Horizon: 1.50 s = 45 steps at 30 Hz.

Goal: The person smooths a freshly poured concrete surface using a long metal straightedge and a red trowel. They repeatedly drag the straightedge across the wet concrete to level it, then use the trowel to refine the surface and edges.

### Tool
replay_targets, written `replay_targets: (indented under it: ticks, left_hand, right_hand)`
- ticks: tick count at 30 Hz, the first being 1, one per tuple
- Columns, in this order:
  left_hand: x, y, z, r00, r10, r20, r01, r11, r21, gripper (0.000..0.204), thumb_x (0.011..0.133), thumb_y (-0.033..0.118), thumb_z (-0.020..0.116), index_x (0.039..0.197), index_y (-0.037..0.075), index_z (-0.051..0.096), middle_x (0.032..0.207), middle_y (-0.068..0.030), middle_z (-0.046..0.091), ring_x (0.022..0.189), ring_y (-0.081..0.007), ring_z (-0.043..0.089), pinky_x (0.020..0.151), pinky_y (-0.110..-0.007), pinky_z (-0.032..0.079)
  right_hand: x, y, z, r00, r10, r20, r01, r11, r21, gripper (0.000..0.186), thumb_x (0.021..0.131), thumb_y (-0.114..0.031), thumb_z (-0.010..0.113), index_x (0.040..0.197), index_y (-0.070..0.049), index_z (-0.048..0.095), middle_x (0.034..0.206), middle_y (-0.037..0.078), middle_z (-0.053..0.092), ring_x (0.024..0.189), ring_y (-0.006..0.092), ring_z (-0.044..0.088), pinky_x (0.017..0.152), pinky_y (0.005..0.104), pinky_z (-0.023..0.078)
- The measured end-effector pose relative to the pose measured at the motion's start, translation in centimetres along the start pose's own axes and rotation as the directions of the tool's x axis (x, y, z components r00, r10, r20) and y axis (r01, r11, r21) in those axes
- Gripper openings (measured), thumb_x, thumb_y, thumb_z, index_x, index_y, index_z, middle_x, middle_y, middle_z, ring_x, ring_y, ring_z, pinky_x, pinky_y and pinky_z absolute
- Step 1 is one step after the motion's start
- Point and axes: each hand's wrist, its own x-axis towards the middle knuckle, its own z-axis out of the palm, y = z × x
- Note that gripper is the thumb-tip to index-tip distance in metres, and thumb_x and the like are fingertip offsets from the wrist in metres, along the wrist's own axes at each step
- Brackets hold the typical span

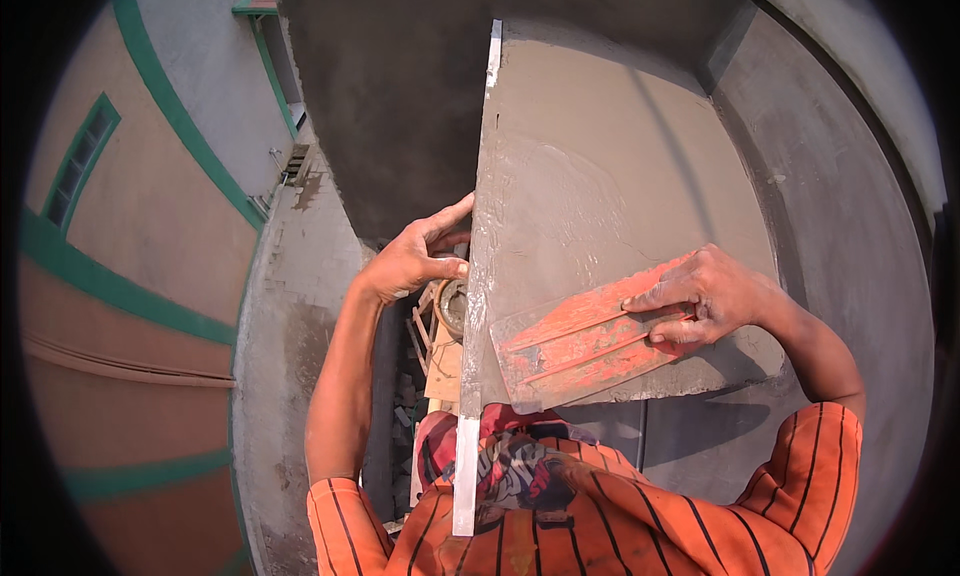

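Head view: straightedge bar (pixel 481 256) borders wet mortar (pixel 620 166) on the bar's right. Left hand (pixel 420 251), fingers parted, braces the bar's left side; right hand (pixel 700 301) grips the red float (pixel 575 351), right of the bar. Even finishing probably calls for light, level float pressure and a steady bar.

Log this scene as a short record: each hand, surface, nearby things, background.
Left hand: at the left edge of the long pale strip; grip unclear
Right hand: holding the orange float over the grey mortar surface
Surface finish: mostly smooth, with a glossy wet patch
Nearby: round container, partly hidden, beside the strip
Background: beige building with green bands, far left
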Motion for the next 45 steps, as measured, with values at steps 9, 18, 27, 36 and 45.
replay_targets:
  ticks: [9,18,27,36,45]
  left_hand:
    - [-0.6,-1.3,-0.6,0.999,-0.044,-0.016,0.044,0.999,-0.02,0.099,0.072,0.0,0.079,0.155,0.005,0.024,0.156,-0.0092,0.034,0.137,-0.0242,0.041,0.106,-0.033,0.042]
    - [-0.5,0.7,0.2,0.994,-0.095,-0.055,0.096,0.995,0.009,0.097,0.073,-0.004,0.076,0.155,0.005,0.023,0.154,-0.0136,0.035,0.139,-0.0254,0.04,0.115,-0.037,0.034]
    - [0.0,1.0,0.4,0.99,-0.122,-0.072,0.122,0.993,0.002,0.112,0.062,0.02,0.09,0.154,0.005,0.027,0.149,-0.0189,0.043,0.133,-0.0285,0.048,0.113,-0.041,0.036]
    - [-0.2,0.0,-0.5,0.994,-0.08,-0.068,0.089,0.986,0.14,0.101,0.069,0.005,0.083,0.154,0.009,0.029,0.154,-0.0123,0.037,0.137,-0.0283,0.042,0.109,-0.037,0.041]
    - [0.0,0.8,-0.1,0.998,-0.057,-0.018,0.059,0.994,0.097,0.096,0.073,-0.002,0.075,0.154,0.005,0.026,0.156,-0.0103,0.035,0.136,-0.0254,0.043,0.107,-0.036,0.042]
  right_hand:
    - [15.3,7.8,-4.9,0.9,-0.057,-0.432,-0.134,0.907,-0.399,0.039,0.079,-0.033,0.075,0.114,-0.016,0.073,0.091,0.009,0.074,0.077,0.0278,0.07,0.068,0.038,0.055]
    - [20.8,25.1,-13.4,0.704,0.449,-0.55,-0.631,0.75,-0.196,0.037,0.09,-0.041,0.063,0.113,-0.014,0.072,0.109,0.011,0.072,0.103,0.0288,0.067,0.091,0.0422,0.051]
    - [2.6,43.9,-13.5,0.272,0.845,-0.461,-0.867,0.423,0.263,0.045,0.085,-0.036,0.066,0.112,-0.001,0.07,0.087,0.015,0.068,0.08,0.0269,0.066,0.073,0.0418,0.052]
    - [14.3,14.8,-7.9,0.956,0.205,-0.211,-0.175,0.972,0.156,0.045,0.088,-0.035,0.067,0.114,0.001,0.069,0.103,0.016,0.071,0.085,0.0221,0.067,0.076,0.0348,0.052]
    - [-0.4,1.6,-0.3,0.998,-0.006,0.064,0.004,1.0,0.023,0.039,0.083,-0.037,0.072,0.113,-0.013,0.073,0.081,0.011,0.073,0.067,0.0301,0.068,0.062,0.0375,0.053]
